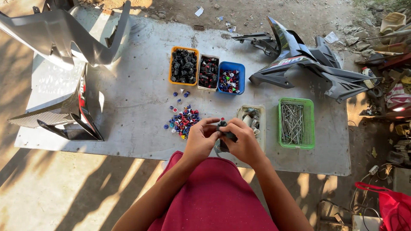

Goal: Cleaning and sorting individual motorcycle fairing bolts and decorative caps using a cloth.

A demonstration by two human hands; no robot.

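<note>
Together, both hands pinch one small dark plastic part (225, 131) just above the near edge of the grey sheet (137, 98). The left hand (200, 140) curls its fingertips onto the part's left side; the right hand (245, 143) closes its fingers over it from the right. Just left lies a loose pile of red and blue caps (183, 120). Right of the hands sit a beige tray (253, 119) and a green basket of metal pins (293, 123). Farther off stand orange (184, 66), white (208, 72) and blue (230, 78) bins, with dark motorcycle fairing panels (308, 64) far right.
</note>
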